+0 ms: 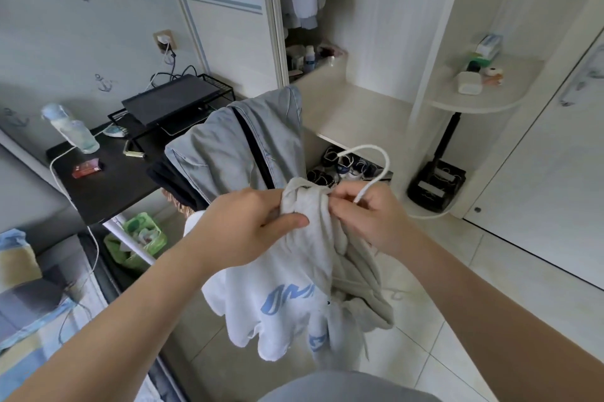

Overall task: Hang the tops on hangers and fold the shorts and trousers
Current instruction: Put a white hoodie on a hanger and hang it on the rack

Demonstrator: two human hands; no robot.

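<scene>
Before the wardrobe, left hand grips the white top, right hand pinches the mostly buried hanger.

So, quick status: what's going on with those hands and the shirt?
Left hand grips white top at collar. Right hand pinches white hanger below its hook, body hidden in cloth. Nothing blocking; grey garment draped behind.

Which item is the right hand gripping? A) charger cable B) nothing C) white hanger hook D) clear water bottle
C: the right hand's fingers pinch the stem of the white hanger hook just above the neck of the white top, which the left hand grips.
</scene>
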